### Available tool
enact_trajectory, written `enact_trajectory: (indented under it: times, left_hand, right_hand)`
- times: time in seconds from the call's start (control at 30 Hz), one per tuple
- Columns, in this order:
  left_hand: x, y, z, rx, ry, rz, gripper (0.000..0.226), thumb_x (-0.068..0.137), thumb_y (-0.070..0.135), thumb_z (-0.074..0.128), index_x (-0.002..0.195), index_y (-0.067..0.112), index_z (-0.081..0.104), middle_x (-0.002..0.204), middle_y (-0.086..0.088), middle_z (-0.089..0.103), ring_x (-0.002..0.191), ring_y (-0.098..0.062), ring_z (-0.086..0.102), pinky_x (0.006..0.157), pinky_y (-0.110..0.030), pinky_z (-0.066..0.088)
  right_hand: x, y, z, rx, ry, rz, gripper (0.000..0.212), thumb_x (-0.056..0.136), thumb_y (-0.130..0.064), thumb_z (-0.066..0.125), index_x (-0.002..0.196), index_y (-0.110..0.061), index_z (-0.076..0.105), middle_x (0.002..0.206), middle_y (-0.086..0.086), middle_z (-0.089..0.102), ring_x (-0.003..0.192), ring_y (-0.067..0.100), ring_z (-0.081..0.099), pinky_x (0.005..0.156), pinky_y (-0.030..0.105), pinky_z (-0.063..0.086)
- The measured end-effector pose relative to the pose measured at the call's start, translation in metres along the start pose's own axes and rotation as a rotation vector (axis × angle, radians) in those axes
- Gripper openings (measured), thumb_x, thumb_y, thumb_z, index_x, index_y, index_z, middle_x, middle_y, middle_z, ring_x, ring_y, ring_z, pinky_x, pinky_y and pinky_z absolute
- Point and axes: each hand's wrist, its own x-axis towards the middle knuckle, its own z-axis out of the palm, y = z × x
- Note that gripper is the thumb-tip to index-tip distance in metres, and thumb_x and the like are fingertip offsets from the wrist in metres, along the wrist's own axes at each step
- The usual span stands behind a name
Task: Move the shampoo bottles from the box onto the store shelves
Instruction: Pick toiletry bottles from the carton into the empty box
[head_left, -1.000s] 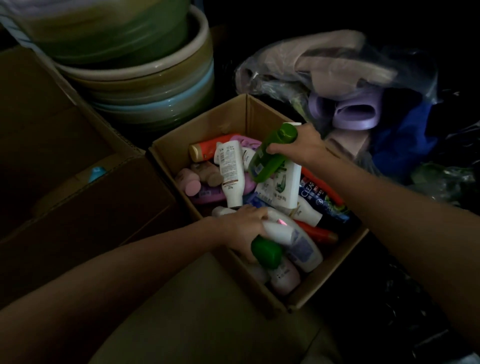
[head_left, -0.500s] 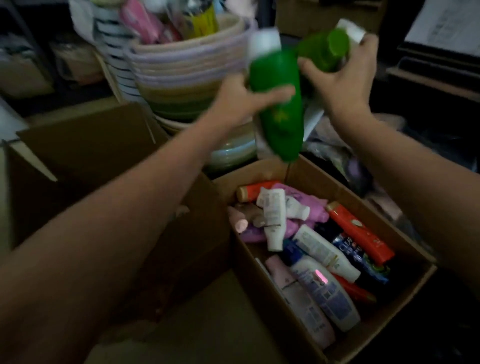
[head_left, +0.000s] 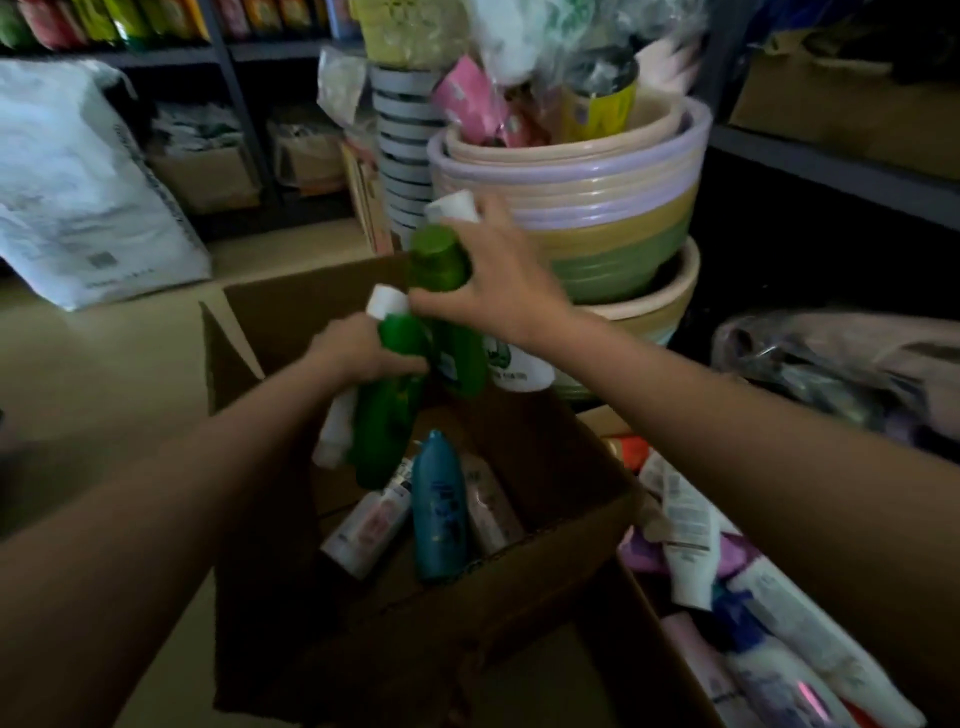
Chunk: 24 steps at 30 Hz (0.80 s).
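Overhead, both hands (head_left: 358, 348) (head_left: 493, 291) gripping bottles (head_left: 384, 410) above box rim (head_left: 566, 525)

Both hands are holding bottles above the nearer box (head_left: 545, 525), left hand (head_left: 353, 348) just below and left of right hand (head_left: 493, 291). More bottles are lying inside it. A second box (head_left: 670, 639) is sitting right; stacked basins (head_left: 597, 218) are standing behind.
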Motion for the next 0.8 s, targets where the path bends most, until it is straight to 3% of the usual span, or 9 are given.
enact_trajectory:
  times: [0.07,0.13,0.23,0.3,0.4,0.53,0.67,0.8]
  left_hand:
    - [0.013,-0.02,0.028,0.112,-0.147,0.005,0.067,0.071,0.05,0.072,0.126,0.016,0.051,0.122,-0.007,0.057,0.109,-0.025,0.055,0.092,-0.036,0.046]
    - [0.03,-0.041,0.059,0.207,-0.291,-0.022,0.084,0.065,0.054,0.074,0.136,0.021,0.044,0.137,-0.006,0.048,0.125,-0.027,0.045,0.106,-0.041,0.037]
    - [0.029,-0.057,0.088,0.32,-0.473,-0.108,0.087,0.071,0.049,0.073,0.143,0.02,0.033,0.144,-0.004,0.04,0.132,-0.025,0.039,0.108,-0.035,0.035]
    - [0.022,-0.058,0.095,0.265,-0.457,-0.217,0.081,0.075,0.044,0.072,0.14,0.014,0.035,0.14,-0.01,0.044,0.125,-0.027,0.046,0.1,-0.034,0.043]
    - [0.019,-0.06,0.107,0.149,-0.454,-0.319,0.073,0.078,0.031,0.073,0.136,0.01,0.036,0.135,-0.014,0.045,0.12,-0.031,0.048,0.097,-0.038,0.047]
    - [0.017,-0.063,0.121,0.206,-0.356,-0.28,0.054,0.079,0.036,0.071,0.124,0.012,0.05,0.113,-0.007,0.055,0.101,-0.02,0.056,0.084,-0.03,0.051]
    - [0.013,-0.062,0.129,0.298,-0.347,-0.224,0.044,0.083,0.033,0.067,0.119,0.012,0.053,0.118,-0.007,0.057,0.105,-0.021,0.056,0.081,-0.028,0.047]
    - [0.012,-0.049,0.118,0.337,-0.286,-0.151,0.035,0.09,0.029,0.058,0.118,0.007,0.054,0.123,-0.012,0.055,0.111,-0.026,0.054,0.084,-0.031,0.044]
  right_hand:
    - [0.007,-0.013,0.018,-0.116,-0.186,-0.145,0.057,0.075,-0.048,0.07,0.122,-0.022,0.055,0.137,0.006,0.032,0.113,0.023,0.049,0.092,0.038,0.047]
    - [0.012,-0.018,0.037,-0.155,-0.311,-0.186,0.061,0.077,-0.049,0.068,0.128,-0.021,0.05,0.137,0.007,0.032,0.107,0.022,0.05,0.086,0.032,0.047]
    - [0.017,-0.005,0.071,-0.076,-0.471,0.035,0.059,0.078,-0.047,0.068,0.125,-0.017,0.049,0.129,0.008,0.036,0.106,0.024,0.05,0.082,0.032,0.047]
    - [0.015,0.014,0.09,-0.065,-0.554,0.218,0.055,0.077,-0.044,0.071,0.118,-0.015,0.05,0.133,0.01,0.036,0.112,0.028,0.049,0.088,0.037,0.049]
    - [-0.001,0.039,0.114,-0.147,-0.722,0.351,0.064,0.076,-0.035,0.074,0.127,-0.011,0.045,0.139,0.013,0.032,0.117,0.031,0.046,0.096,0.039,0.046]
    - [-0.018,0.058,0.138,-0.277,-0.909,0.34,0.068,0.075,-0.029,0.076,0.132,-0.007,0.045,0.144,0.017,0.027,0.12,0.035,0.045,0.096,0.039,0.045]
    - [-0.017,0.061,0.151,-0.281,-0.911,0.334,0.07,0.076,-0.028,0.075,0.135,-0.008,0.043,0.143,0.017,0.028,0.12,0.034,0.045,0.099,0.041,0.045]
    - [-0.018,0.056,0.159,-0.319,-0.937,0.176,0.045,0.089,-0.018,0.061,0.13,-0.006,0.048,0.14,0.018,0.031,0.119,0.036,0.047,0.098,0.042,0.044]
